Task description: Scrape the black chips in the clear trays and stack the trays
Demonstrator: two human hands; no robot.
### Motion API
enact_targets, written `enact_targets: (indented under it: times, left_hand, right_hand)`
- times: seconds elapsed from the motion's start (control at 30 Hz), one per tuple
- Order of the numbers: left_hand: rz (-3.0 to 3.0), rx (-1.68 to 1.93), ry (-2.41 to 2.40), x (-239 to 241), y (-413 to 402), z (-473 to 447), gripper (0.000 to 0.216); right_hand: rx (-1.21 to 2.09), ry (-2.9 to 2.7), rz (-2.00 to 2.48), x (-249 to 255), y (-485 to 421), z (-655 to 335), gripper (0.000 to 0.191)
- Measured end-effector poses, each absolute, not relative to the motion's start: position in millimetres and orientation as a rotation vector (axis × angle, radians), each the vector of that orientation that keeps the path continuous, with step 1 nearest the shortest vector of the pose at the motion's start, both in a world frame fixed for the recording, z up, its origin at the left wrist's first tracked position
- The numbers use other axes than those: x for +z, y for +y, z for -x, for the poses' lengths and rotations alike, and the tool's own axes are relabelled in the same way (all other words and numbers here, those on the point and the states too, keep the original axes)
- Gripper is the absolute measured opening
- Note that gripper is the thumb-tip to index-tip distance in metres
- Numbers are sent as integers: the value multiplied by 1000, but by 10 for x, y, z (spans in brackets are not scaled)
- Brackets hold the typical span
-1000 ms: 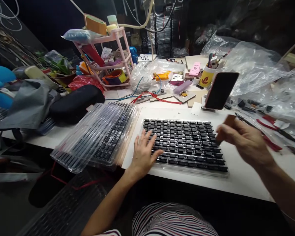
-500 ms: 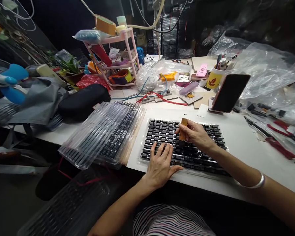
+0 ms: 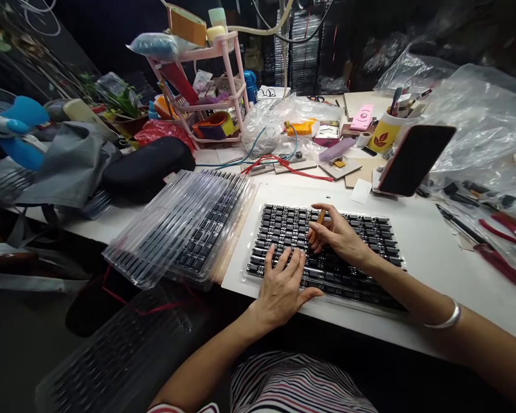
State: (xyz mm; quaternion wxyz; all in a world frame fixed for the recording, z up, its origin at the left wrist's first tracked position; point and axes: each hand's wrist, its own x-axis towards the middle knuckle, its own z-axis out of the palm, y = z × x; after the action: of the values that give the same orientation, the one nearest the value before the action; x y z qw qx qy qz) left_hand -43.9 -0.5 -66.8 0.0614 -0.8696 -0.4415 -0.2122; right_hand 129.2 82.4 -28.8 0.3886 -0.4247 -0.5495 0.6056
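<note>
A clear tray packed with rows of small black chips (image 3: 372,238) lies on the white table in front of me. My left hand (image 3: 284,281) rests flat on the tray's near left corner, fingers spread over the chips. My right hand (image 3: 337,235) is over the middle of the tray, fingers closed round a small brown block (image 3: 321,215) whose tip points down at the chips. A silver bangle (image 3: 445,318) sits on my right wrist.
A stack of clear chip trays (image 3: 184,226) lies tilted at the left. A phone on a stand (image 3: 415,160) is behind the tray, a yellow pen cup (image 3: 384,135) beyond it. Red-handled pliers (image 3: 494,252) lie at the right, plastic bags (image 3: 477,120) behind, a pink shelf rack (image 3: 210,86) at the back.
My right hand has swung in from the right with the brown block and lowered it onto the tray's middle. My left hand has stayed on the tray's near left corner.
</note>
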Motion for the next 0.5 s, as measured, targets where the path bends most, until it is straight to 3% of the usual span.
enact_targets:
  times: [0.5]
  left_hand:
    - [2637,-648,-1349,-665,-7,431,68]
  right_hand:
    - [1479,-1571,1191,-301,917,-1186,50]
